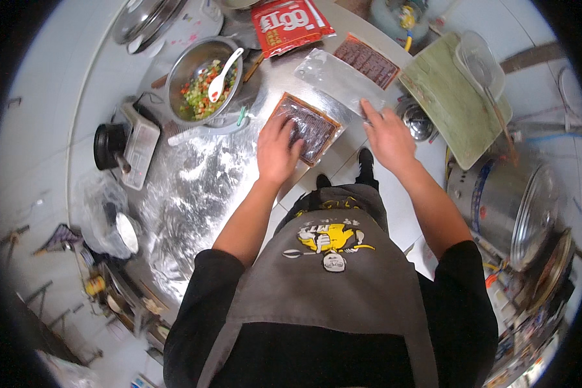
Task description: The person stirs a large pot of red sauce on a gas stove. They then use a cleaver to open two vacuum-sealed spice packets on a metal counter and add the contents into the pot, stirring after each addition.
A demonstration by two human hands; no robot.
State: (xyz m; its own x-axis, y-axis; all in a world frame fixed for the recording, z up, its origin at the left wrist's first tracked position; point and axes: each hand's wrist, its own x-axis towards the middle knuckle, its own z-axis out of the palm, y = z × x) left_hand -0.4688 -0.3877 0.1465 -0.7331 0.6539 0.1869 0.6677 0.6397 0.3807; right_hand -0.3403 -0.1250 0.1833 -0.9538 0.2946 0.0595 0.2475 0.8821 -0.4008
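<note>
My left hand (279,148) lies on a flat, clear-fronted packet with dark brown contents (315,128), fingers spread over its left side. The packet rests at the edge of the steel table (199,174). To its right, my right hand (390,138) holds what looks like a broad cleaver (334,77), index finger stretched along the blade. The cleaver's handle is hidden under that hand. Its pale, shiny blade points away to the upper left, with a small hole near the far corner. Beyond the blade is a second brown packet (366,59), partly covered by it.
A steel bowl of diced vegetables (201,92) holds a white spoon (223,75). Red printed bags (291,26) lie at the back. A scale (140,145) stands left, a green tray (451,97) right. A large steel pot (494,203) is at my right side.
</note>
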